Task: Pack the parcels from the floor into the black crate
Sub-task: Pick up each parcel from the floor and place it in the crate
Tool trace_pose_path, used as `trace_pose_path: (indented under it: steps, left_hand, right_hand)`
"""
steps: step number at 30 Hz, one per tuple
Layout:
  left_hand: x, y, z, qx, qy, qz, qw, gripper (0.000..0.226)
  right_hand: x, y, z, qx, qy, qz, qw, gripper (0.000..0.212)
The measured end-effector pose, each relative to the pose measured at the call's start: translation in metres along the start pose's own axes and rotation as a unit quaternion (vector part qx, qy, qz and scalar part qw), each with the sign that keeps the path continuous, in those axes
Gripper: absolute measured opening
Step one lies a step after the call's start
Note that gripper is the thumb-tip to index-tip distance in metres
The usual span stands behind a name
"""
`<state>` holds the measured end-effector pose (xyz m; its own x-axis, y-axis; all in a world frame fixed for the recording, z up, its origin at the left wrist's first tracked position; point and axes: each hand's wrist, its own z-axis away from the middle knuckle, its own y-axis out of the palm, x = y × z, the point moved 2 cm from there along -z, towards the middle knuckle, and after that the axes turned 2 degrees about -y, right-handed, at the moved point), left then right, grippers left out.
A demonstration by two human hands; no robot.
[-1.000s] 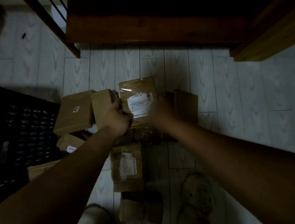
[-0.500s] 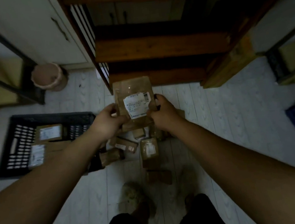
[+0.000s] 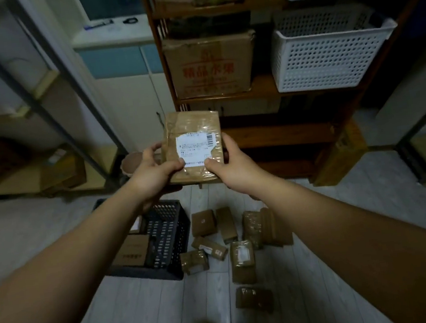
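gripping a brown, tape-wrapped parcel (image 3: pixel 194 147) by its near corners, the left hand (image 3: pixel 152 175) and right hand (image 3: pixel 235 166) hold it up in the air, thumbs on its face and fingers curled behind. a white shipping label (image 3: pixel 196 149) on it carries a barcode at the top right and rows of small print too fine to read.

below it, the black crate (image 3: pixel 173 232) sits on the pale plank floor (image 3: pixel 143 302), left of centre, with a few cardboard boxes (image 3: pixel 133 251) inside; one bears dark characters i cannot make out. just right of the crate lie the loose parcels (image 3: pixel 242 260), brown and taped, some with white labels, scattered close together.

farther off, a wooden shelf (image 3: pixel 264 89) holds a carton (image 3: pixel 208 63) printed in red with 精品水果, and to its right a white perforated basket (image 3: pixel 327 58).
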<state>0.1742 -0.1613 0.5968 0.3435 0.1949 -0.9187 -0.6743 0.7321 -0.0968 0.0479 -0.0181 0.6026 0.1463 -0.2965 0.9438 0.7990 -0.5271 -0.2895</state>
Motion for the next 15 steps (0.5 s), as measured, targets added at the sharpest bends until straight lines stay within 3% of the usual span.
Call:
trace_pose_path:
  steps: [7, 15]
  left_hand:
    - [-0.021, -0.053, 0.044, 0.024, 0.019, -0.076, 0.997, 0.081]
    - [0.003, -0.189, 0.052, 0.023, 0.003, -0.05, 0.998, 0.077]
  right_hand:
    - [0.047, 0.048, 0.019, 0.017, -0.053, -0.025, 0.998, 0.074]
    - [0.081, 0.186, 0.0, 0.018, -0.058, -0.006, 0.998, 0.068]
